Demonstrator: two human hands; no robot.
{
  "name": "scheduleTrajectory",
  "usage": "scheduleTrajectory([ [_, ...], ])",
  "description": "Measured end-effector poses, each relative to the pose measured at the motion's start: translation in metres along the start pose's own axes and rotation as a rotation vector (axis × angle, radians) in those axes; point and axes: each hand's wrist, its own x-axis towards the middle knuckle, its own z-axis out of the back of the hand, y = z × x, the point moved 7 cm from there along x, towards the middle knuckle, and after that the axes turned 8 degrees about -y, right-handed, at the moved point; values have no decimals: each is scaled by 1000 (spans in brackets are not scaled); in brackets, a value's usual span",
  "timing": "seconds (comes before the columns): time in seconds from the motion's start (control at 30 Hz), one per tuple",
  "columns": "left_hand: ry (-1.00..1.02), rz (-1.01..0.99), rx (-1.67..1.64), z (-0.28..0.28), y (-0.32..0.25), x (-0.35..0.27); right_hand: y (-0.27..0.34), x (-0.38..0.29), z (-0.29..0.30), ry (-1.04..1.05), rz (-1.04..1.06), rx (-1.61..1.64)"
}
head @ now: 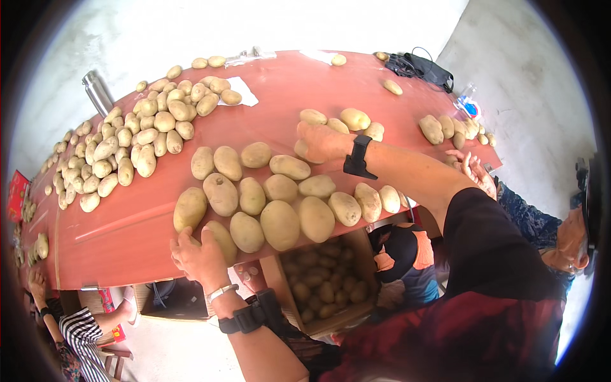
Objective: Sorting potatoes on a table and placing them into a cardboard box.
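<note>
My left hand (200, 253) rests at the near edge of the red table (129, 234), its fingers touching potatoes at the left end of a spread group. Beside its fingertips lie a potato (190, 209) and another (222, 242). My right hand (322, 142) reaches across to the far side of the group, its fingers curled down on a potato (301, 149) that they partly hide. Just beyond it sit a few more potatoes (355, 119). Several large potatoes (279, 225) lie in rough rows between my hands.
A big potato pile (164, 122) covers the table's left part, near a steel bottle (98, 93). Below the edge stands a cardboard box (274, 281) of potatoes. At right are a co-worker's hand (475, 172) and a smaller potato group (431, 129); a black bag (429, 71) lies behind.
</note>
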Motion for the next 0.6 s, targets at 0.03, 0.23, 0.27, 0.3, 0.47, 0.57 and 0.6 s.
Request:
scheduleTrajectory([
  [0.03,-2,-5,-15,-1,-2,-1,-3,9,-9,54,166,-308],
  [0.23,0,-20,18,-1,5,2,93,-23,46,-142,212,86],
  [0.27,6,-29,11,0,3,1,108,-26,40,-107,213,50],
  [0.3,12,-3,21,1,3,0,117,-28,35,-73,215,12],
  [0.47,12,63,43,-1,2,-2,93,-18,26,-17,350,71],
  [0.57,19,21,21,-2,2,0,30,-11,51,-80,-11,-48],
  [0.6,13,26,25,0,4,1,16,-9,53,-63,-83,-117],
])
